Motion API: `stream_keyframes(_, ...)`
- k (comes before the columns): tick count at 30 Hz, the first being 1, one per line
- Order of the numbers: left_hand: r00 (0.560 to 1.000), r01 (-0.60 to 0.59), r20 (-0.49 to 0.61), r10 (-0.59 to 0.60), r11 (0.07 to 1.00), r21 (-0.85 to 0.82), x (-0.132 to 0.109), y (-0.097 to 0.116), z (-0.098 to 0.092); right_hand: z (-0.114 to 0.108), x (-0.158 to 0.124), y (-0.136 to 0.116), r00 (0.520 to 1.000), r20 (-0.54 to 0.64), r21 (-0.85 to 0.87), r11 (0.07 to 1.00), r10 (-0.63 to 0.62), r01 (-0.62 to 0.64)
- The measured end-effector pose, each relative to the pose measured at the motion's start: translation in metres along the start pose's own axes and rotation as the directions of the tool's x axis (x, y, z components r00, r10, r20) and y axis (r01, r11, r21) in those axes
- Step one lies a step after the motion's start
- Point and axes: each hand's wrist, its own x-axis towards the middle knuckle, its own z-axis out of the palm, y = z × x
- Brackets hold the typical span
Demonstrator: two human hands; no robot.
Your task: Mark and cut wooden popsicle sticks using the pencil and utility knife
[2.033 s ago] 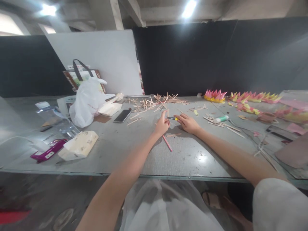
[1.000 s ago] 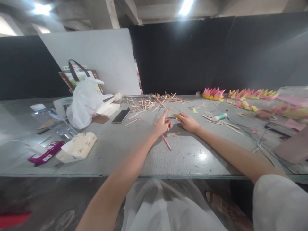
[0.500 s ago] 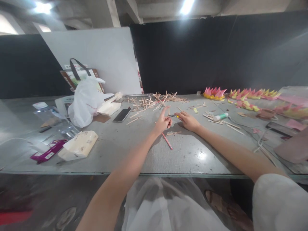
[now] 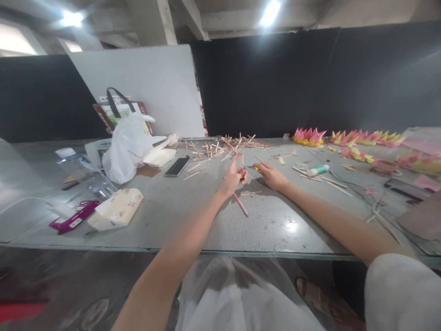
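My left hand is closed around a thin wooden stick that stands up from the fingers, its index finger stretched out beside it. To its right, my right hand grips a small yellow-handled craft knife, whose dark blade points left at the stick. How the blade meets the wood is too small to make out. A pink pencil-like stick lies on the table below my left hand, near a short loose wooden stick. Behind both hands spreads a heap of wooden sticks.
The grey table also bears a phone, a tissue pack, a white plastic bag and a clear bottle on the left. Rightward are a glue tube and pink-yellow paper flowers.
The whole view has shifted slightly, so things appear a little lower and further right. Both hands keep nearly the same pose, still holding the stick and the craft knife.
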Motion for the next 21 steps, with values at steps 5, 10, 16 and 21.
stream_keyframes(5, 0.998, 0.048, 0.046, -0.051, 0.997, 0.053, -0.004, 0.002, 0.007, -0.005, -0.003, -0.001, 1.0, 0.024, 0.017, 1.0, 0.0, 0.0)
stream_keyframes(10, 0.995, 0.074, 0.065, -0.077, 0.996, 0.051, -0.006, 0.004, 0.015, -0.008, -0.004, -0.004, 0.999, 0.033, 0.026, 1.0, -0.012, 0.011)
stream_keyframes(16, 0.999, 0.05, -0.016, -0.05, 0.999, -0.008, -0.003, 0.003, 0.011, -0.003, -0.001, -0.006, 1.0, 0.016, 0.032, 0.999, -0.002, 0.002)
stream_keyframes(21, 0.999, 0.032, -0.02, -0.031, 0.996, 0.08, -0.003, 0.005, 0.01, -0.001, -0.002, -0.002, 1.0, 0.008, 0.043, 0.999, 0.011, -0.012)
